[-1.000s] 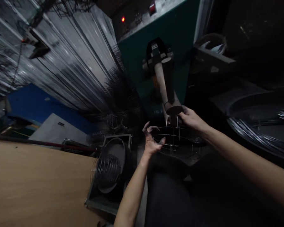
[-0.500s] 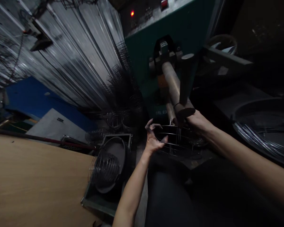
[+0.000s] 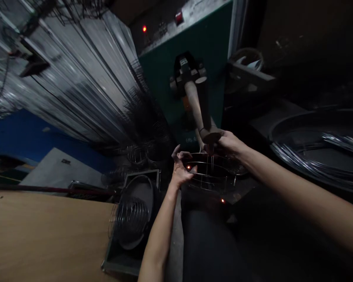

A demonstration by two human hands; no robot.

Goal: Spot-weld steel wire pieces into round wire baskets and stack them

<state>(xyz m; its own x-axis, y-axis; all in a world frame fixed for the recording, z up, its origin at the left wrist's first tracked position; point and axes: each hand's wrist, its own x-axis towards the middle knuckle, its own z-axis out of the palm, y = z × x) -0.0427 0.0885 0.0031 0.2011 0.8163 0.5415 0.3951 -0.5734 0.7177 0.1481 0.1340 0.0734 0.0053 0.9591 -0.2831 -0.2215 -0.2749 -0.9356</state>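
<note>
My left hand (image 3: 182, 168) is curled around the left side of a round wire frame (image 3: 207, 176), thumb below and fingers above. The frame has several curved wires joined by short upright wires. Beneath the end of the welding machine's arm (image 3: 195, 103), its upright rods meet the lower metal parts. My right hand (image 3: 231, 145) is closed beside the arm's tip, at the frame's far right side. Its fingertips are hidden behind the metal, so what they pinch cannot be made out. Small orange sparks (image 3: 222, 200) glow below the frame and near my left thumb.
The green machine body (image 3: 214, 47) stands ahead with a red light. A large round tray (image 3: 314, 156) with wire bundles is at right. Wire rings (image 3: 131, 217) rest by a dark round dish in a crate at left, near a wooden board (image 3: 47, 231). Wire coils stand behind.
The view has swung right, so the machine and hands appear farther left. Orange sparks now show around the frame. Both hands keep nearly the same hold beside the machine arm.
</note>
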